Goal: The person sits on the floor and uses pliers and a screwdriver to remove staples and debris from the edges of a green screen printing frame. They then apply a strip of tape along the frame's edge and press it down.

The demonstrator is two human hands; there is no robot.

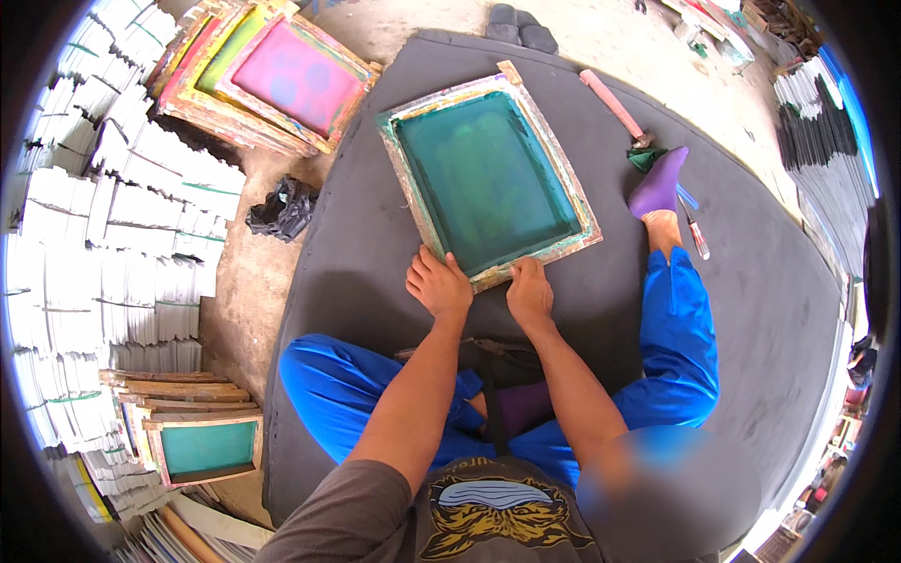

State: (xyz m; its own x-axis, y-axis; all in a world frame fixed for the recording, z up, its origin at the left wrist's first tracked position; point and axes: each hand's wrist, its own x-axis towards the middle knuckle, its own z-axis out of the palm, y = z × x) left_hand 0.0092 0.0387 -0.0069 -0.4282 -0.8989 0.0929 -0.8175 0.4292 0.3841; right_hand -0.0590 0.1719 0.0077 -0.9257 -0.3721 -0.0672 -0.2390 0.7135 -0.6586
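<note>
1. We sit cross-legged in blue trousers on a dark grey mat spread over a concrete floor.
2. Our left hand rests on the near edge of a wooden screen-printing frame, fingers lying close together over the frame's bottom rail, pressed flat rather than curled round it.
3. Our right hand sits just beside the left, touching the same near rail, its fingers together and bent down against the wood.
4. The frame lies flat on the mat straight ahead of us, turned slightly so its far corner points up and to the right; its mesh is teal-green and its wooden border is smeared with paint.
5. A hammer with a pink handle lies on the mat beyond the frame's right side, well apart from both hands.
6. Our foot in a purple sock stretches out on the right, near a small pen-like tool.
7. A crumpled black rag lies on the floor at the mat's left edge.
8. More frames, one with a pink mesh, are stacked at the upper left; another teal frame leans at the lower left.
9. White stacks of bundled paper fill the left side.
</note>
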